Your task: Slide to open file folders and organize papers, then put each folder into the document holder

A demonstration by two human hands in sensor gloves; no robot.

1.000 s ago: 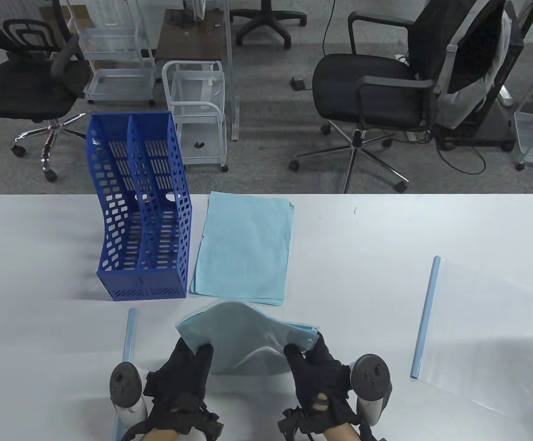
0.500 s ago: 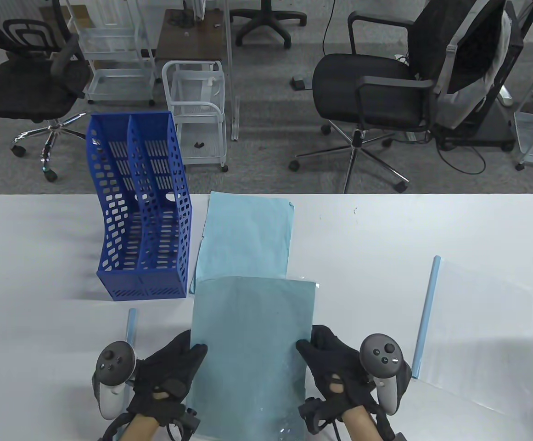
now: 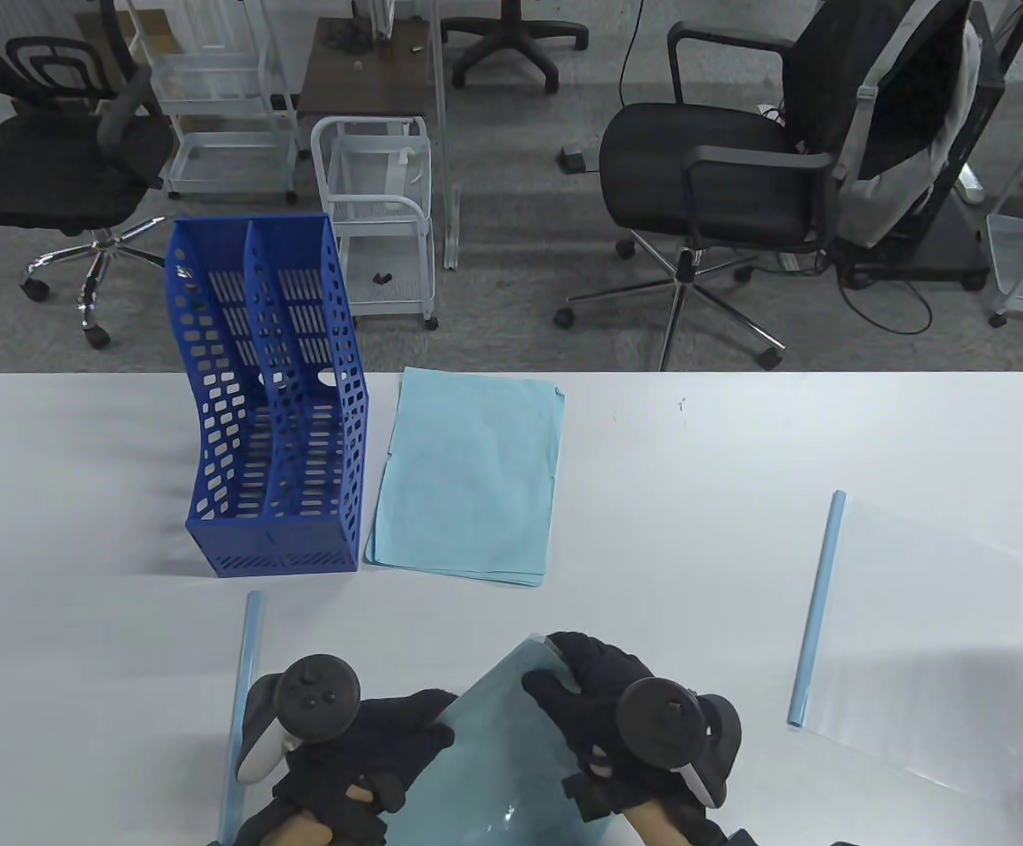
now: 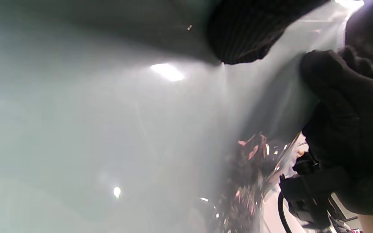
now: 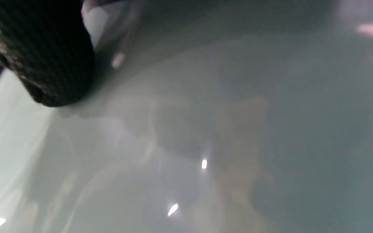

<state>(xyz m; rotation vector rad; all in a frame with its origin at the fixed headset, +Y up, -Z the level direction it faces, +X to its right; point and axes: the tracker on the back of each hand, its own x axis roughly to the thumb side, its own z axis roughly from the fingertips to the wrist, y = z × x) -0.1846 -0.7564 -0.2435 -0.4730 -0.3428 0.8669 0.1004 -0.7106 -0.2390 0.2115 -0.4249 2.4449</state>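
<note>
Table view | folder (image 3: 493,758) now tilted, drawn nearer since 0.5 s ago; left hand (image 3: 370,749), right hand (image 3: 604,705) grip holding its edges

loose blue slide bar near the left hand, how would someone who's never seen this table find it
Start at the blue document holder standing at the table's far left. Come straight toward the near edge: the slide bar is the thin pale blue strip lying lengthwise just outside the left hand. Unlike the other bar at the right, it has no clear cover attached.
</note>
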